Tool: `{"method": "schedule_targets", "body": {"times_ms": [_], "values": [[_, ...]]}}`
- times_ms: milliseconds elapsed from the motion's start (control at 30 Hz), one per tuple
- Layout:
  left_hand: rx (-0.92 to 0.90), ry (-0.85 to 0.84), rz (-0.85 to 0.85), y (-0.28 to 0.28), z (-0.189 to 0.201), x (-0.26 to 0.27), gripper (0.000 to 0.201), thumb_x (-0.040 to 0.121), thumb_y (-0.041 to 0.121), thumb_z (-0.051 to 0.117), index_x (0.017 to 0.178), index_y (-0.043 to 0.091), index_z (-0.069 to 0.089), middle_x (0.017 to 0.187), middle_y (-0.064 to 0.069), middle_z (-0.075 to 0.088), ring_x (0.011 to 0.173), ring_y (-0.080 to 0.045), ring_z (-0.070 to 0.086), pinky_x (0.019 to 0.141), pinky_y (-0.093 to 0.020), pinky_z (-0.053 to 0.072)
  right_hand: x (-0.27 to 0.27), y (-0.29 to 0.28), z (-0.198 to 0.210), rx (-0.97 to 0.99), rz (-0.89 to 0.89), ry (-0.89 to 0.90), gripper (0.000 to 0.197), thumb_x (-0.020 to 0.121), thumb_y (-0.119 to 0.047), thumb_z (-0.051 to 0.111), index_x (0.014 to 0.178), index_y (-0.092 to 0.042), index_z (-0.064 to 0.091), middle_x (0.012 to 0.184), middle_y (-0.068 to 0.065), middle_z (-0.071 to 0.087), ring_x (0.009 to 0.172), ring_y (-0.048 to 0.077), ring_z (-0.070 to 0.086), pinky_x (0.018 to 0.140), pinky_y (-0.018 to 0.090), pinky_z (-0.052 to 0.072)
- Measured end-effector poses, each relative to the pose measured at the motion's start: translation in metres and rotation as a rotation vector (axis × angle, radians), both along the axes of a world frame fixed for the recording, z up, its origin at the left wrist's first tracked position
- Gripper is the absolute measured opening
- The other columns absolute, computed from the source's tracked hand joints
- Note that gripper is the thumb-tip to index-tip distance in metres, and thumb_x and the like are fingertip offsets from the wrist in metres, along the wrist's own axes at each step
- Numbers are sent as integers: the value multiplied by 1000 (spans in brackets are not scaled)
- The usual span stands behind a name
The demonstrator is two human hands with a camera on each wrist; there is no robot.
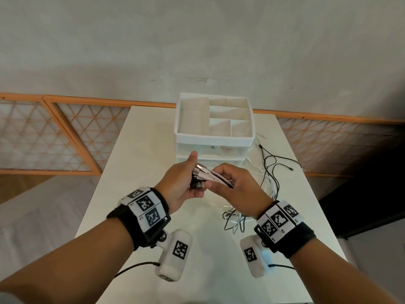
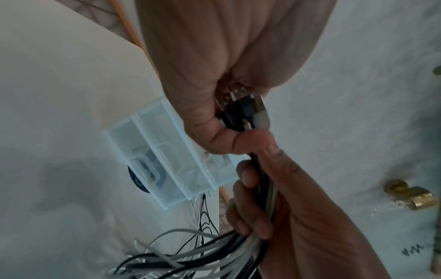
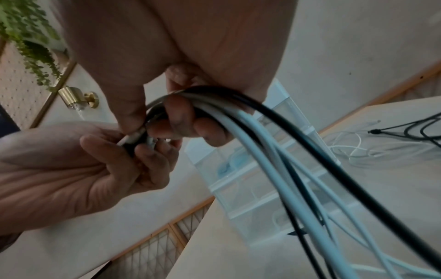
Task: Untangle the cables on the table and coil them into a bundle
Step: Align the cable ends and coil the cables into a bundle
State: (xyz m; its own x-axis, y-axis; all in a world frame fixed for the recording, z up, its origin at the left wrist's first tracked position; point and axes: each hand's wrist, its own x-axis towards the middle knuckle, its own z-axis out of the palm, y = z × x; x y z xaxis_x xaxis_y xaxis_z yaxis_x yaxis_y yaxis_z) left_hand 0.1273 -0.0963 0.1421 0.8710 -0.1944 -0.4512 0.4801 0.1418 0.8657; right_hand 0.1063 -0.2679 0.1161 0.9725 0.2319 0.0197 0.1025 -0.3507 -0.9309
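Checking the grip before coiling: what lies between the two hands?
Only the gathered cable ends: the left hand pinches the plugs, the right hand holds the strands beside it. Clearest in the head view.

- Left wristband (image 1: 144, 207): small marks beside the black-and-white square codes, apparently "L2" and "L1".
- Right wristband (image 1: 280, 220): similar small marks, too tiny to read.
- No other text found.

A home room: white table (image 1: 135, 154), lattice screens (image 1: 43, 132), brass wall lamp (image 3: 78, 98), trailing plant (image 3: 28, 37).
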Motion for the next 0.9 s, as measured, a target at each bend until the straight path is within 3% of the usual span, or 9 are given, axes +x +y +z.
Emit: {"method": "schedule_targets", "body": {"times_ms": [133, 233, 300, 367, 467, 533, 667, 767, 900], "values": [[47, -63, -16, -9, 2, -3, 43, 103, 44, 42, 91, 6, 59, 63, -7, 67, 46, -15, 56, 46, -26, 51, 2, 4, -3, 66, -36, 26, 22, 79, -21, 83, 90, -10, 68, 72, -3, 64, 57, 5, 48, 57, 23, 40], [98, -117, -86, -17, -1, -4, 49, 104, 46, 39, 103, 1, 60, 75, -15, 65, 53, -20, 56, 46, -28, 49, 5, 4, -3, 85, -82, 25, 28, 73, -20, 87, 86, -9, 65, 68, -2, 67, 62, 13, 61, 66, 42, 53], [105, -120, -121, -19, -1, -4, 54, 102, 50, 38, 103, 2, 62, 68, -13, 62, 52, -22, 53, 47, -28, 47, 5, 4, -3, 82, -68, 46, 34, 71, -25, 88, 87, -9, 62, 72, 5, 73, 69, 23, 71, 77, 50, 57], [66, -100, -164, -17, -1, -3, 60, 97, 61, 40, 94, 5, 62, 56, -6, 55, 48, -19, 47, 47, -28, 44, 5, 3, -1, 3, -57, 39, 37, 70, -33, 88, 89, -13, 63, 76, 4, 73, 71, 21, 70, 77, 47, 56], [144, -147, -206, -15, -2, -2, 66, 75, 75, 62, 90, 10, 60, 60, -3, 58, 52, -20, 48, 49, -29, 43, 4, 5, 3, -121, -32, 1, 30, 75, -33, 85, 95, -21, 65, 85, -7, 73, 79, 4, 68, 78, 32, 56], [259, -212, -111, -16, -8, 0, 53, 72, 60, 76, 84, 13, 57, 67, -5, 63, 56, -22, 51, 47, -27, 40, 4, 6, 6, -142, 7, -8, 33, 76, -34, 84, 100, -22, 64, 92, -10, 74, 89, 1, 69, 85, 27, 56], [307, -272, 83, -19, -16, 3, 24, 83, 36, 71, 73, 19, 57, 68, -2, 63, 55, -19, 57, 48, -26, 41, 8, -1, 5, -151, -20, 65, 52, 69, -41, 88, 105, -21, 58, 97, -4, 75, 90, 11, 72, 86, 41, 58], [250, -266, 59, -17, -17, 2, 25, 86, 33, 71, 78, 15, 57, 67, -5, 62, 55, -21, 57, 51, -28, 44, 7, -5, 3, -162, 35, 79, 42, 69, -45, 87, 101, -24, 68, 95, 0, 76, 91, 19, 73, 89, 50, 56], [213, -316, -90, -12, -18, -2, 36, 79, 27, 82, 88, 6, 54, 58, -10, 58, 44, -23, 47, 46, -27, 42, 10, -8, 0, -230, 64, 40, 22, 76, -27, 85, 93, -22, 72, 86, 1, 76, 82, 18, 72, 83, 46, 57]]}}
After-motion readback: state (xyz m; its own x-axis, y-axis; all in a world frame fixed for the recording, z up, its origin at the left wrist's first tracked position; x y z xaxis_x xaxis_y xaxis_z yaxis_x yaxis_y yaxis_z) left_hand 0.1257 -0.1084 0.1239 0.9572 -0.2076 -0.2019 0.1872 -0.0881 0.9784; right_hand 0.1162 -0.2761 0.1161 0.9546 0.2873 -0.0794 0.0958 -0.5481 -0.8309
